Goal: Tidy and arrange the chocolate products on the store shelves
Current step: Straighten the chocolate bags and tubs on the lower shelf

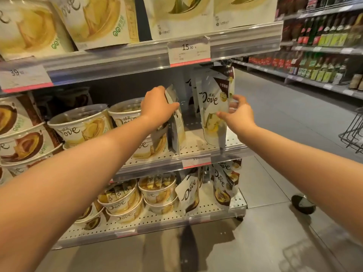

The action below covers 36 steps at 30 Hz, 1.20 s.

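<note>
On the middle shelf stand white Dove chocolate pouches. My left hand grips the top of one pouch that is turned edge-on, beside the white Dove tubs. My right hand holds the right edge of a front-facing Dove pouch at the shelf's right end. More pouches stand behind it, partly hidden. A bare gap of shelf lies between the two pouches.
Larger Dove tubs and bags fill the top shelf. The bottom shelf carries small Dove cups and leaning pouches. An aisle floor opens to the right, with bottle shelves beyond and a wire rack at the far right.
</note>
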{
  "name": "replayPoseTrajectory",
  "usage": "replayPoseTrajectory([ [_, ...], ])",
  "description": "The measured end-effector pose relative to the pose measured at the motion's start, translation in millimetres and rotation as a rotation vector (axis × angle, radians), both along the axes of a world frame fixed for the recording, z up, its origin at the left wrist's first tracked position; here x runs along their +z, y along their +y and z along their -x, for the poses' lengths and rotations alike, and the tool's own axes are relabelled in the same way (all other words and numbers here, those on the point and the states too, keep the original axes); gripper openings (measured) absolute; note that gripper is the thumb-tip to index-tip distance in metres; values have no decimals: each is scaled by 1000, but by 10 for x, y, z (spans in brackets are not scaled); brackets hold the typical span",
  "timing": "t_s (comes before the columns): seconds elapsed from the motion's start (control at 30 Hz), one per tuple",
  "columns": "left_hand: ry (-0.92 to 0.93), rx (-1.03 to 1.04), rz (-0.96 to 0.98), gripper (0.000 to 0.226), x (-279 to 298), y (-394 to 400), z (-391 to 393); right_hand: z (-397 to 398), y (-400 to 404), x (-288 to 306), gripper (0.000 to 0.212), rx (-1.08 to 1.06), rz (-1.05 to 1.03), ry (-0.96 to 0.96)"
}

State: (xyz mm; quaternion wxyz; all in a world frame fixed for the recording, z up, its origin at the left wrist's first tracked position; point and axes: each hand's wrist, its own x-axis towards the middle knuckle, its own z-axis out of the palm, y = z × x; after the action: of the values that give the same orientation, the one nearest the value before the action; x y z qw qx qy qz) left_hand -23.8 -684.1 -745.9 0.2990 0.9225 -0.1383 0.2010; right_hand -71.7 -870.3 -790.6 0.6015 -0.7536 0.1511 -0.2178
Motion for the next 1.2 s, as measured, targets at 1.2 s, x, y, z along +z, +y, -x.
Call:
replayPoseTrajectory([
  [1.2, 196, -84, 83, 50, 161, 120, -450, -458, -887, 28, 18, 19, -208, 158],
])
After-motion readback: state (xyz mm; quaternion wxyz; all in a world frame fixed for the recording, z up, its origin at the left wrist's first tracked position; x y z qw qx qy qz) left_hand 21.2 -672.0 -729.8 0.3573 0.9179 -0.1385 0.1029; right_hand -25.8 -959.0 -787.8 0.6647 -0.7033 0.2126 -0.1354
